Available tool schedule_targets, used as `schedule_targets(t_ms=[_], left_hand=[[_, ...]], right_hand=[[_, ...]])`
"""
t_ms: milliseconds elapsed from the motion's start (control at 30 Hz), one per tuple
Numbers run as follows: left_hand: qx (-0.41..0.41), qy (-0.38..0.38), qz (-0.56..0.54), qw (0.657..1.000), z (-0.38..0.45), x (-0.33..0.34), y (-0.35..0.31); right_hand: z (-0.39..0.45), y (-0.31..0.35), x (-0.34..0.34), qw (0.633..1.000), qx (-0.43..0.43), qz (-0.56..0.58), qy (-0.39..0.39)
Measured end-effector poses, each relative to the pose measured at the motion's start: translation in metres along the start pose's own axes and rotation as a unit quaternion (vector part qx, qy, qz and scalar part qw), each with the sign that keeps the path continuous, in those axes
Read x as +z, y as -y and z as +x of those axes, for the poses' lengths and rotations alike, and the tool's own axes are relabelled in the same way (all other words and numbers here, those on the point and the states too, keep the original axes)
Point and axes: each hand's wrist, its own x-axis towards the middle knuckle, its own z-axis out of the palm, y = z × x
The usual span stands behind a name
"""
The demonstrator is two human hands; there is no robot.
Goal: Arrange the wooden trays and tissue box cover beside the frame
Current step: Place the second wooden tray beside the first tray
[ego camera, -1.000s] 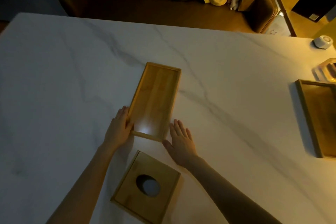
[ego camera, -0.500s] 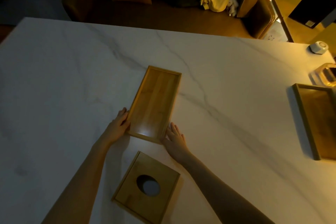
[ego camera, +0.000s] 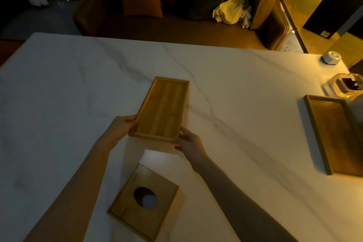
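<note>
Two hands are clamped on the near end of a long tray: the left hand on its near-left corner, the right hand on its near-right corner. The tray is held at the middle of the marble surface, its long axis pointing away and slightly to the right. A square cover with a round hole is seen nearer, rotated. A second tray lies well apart at the right edge.
</note>
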Motion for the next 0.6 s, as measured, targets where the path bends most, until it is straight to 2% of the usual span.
schedule_targets(t_ms=[233, 467, 600], left_hand=[[0.036, 0.033, -0.110, 0.993, -0.021, 0.022, -0.043], [0.089, 0.082, -0.120, 0.985, -0.044, 0.082, -0.088], [0.104, 0.119, -0.104, 0.982, -0.056, 0.121, -0.109]], right_hand=[[-0.015, 0.035, -0.064, 0.991, -0.012, 0.133, -0.027], [-0.047, 0.038, -0.146, 0.988, -0.040, 0.141, -0.041], [-0.067, 0.041, -0.197, 0.991, -0.065, 0.107, -0.048]])
